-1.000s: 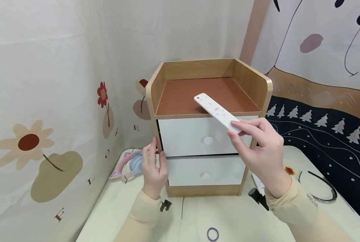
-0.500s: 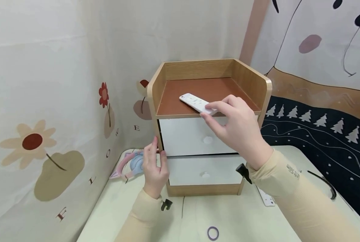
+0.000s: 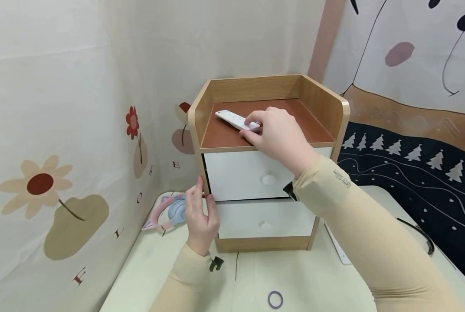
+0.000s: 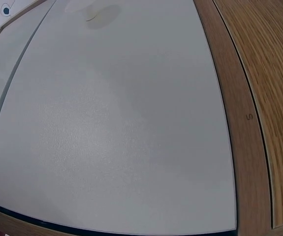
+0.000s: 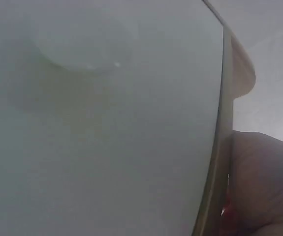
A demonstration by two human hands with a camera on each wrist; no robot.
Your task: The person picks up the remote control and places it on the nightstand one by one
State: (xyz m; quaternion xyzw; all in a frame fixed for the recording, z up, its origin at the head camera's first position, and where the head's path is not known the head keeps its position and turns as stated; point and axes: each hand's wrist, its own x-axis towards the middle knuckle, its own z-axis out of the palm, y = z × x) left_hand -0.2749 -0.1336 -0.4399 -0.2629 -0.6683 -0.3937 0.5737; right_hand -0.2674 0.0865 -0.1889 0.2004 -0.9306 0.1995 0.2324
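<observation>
My right hand (image 3: 282,135) pinches the near end of a white remote control (image 3: 232,118) between thumb and fingers. The remote is over the brown top shelf (image 3: 279,106) of a small wooden cabinet (image 3: 261,245), its far end pointing left. Whether it touches the shelf I cannot tell. My left hand (image 3: 202,223) rests with straight fingers against the cabinet's left front edge. Two white drawer fronts with round knobs face me, the upper drawer front (image 4: 121,123) filling the left wrist view. In the right wrist view, part of the hand (image 5: 267,182) shows beyond that drawer's top edge.
Pink and blue headphones (image 3: 170,213) lie left of the cabinet. A purple ring (image 3: 275,299) lies in front on the pale table (image 3: 252,277). Right of the cabinet are a white flat object (image 3: 339,249), partly behind my sleeve, and a black hoop (image 3: 420,233). Raised wooden sides border the shelf.
My right hand has carried the remote left and inward, from in front of the upper drawer to over the top shelf, and tilted it flatter. The left hand has stayed at the cabinet edge.
</observation>
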